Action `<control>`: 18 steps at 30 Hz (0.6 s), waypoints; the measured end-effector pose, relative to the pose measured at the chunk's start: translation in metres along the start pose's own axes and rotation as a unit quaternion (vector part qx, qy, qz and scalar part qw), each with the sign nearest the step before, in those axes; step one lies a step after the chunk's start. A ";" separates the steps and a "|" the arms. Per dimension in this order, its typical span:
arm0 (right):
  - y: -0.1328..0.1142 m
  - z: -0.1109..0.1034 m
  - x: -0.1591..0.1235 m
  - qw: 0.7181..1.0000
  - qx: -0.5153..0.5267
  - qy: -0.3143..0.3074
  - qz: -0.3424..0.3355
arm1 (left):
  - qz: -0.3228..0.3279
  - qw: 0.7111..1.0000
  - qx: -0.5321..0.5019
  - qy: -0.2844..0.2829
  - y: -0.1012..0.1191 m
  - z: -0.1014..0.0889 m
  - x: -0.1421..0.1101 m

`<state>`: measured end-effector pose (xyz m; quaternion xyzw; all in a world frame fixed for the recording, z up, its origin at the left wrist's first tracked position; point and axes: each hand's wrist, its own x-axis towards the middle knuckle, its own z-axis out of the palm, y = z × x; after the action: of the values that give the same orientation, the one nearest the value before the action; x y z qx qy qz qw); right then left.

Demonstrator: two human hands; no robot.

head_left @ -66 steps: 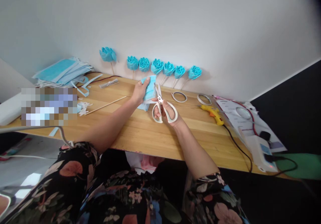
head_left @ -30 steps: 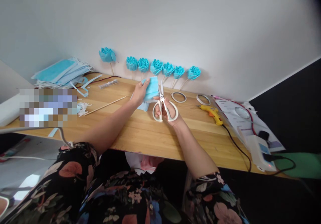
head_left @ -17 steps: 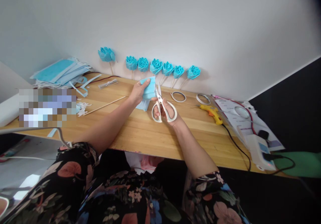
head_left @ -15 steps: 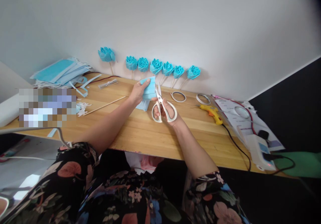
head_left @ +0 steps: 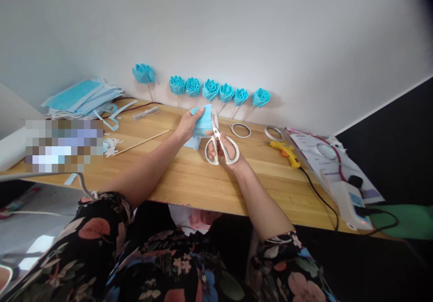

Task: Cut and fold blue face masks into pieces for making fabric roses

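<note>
My left hand [head_left: 188,124] pinches a folded piece of light-blue mask fabric [head_left: 203,118] above the table, thumb on top. In my right hand [head_left: 227,152] are white-handled scissors [head_left: 216,136], with fingers and thumb through the loops. The scissor blades are parted and stand at the right edge of the fabric; whether they touch it I cannot tell. Under my left hand another light-blue piece [head_left: 192,142] lies on the table. Behind, several blue fabric roses [head_left: 211,90] on thin sticks lean against the wall.
On the wooden table [head_left: 169,175], a stack of blue masks [head_left: 77,96] lies left, near a thin wooden stick [head_left: 141,142] and white scraps [head_left: 111,147]. Rolls of tape [head_left: 241,131] sit right of my hands, then a yellow glue gun [head_left: 286,152] with its cord and a white power strip [head_left: 351,205].
The fabric and my left hand have shifted slightly to the right. The scissors have tilted a little and their blades remain parted.
</note>
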<state>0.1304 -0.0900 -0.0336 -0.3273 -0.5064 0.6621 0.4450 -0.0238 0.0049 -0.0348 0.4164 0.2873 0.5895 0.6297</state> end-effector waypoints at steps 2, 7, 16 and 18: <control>0.000 0.000 -0.001 1.000 -0.008 -0.005 0.005 | 0.002 1.000 0.009 0.003 0.000 -0.001 0.000; 0.000 -0.001 0.001 1.000 -0.002 0.003 -0.008 | 0.008 0.999 0.028 -0.018 -0.004 -0.003 0.000; 0.001 -0.001 0.002 1.000 -0.005 0.016 -0.009 | 0.001 0.999 0.025 -0.032 -0.005 -0.002 0.000; 0.001 -0.001 0.002 1.000 -0.001 0.026 -0.017 | -0.006 0.999 0.024 -0.042 -0.005 -0.001 -0.001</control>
<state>0.1305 -0.0879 -0.0347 -0.3365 -0.5006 0.6454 0.4687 -0.0226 0.0043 -0.0398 0.4541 0.2765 0.5610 0.6345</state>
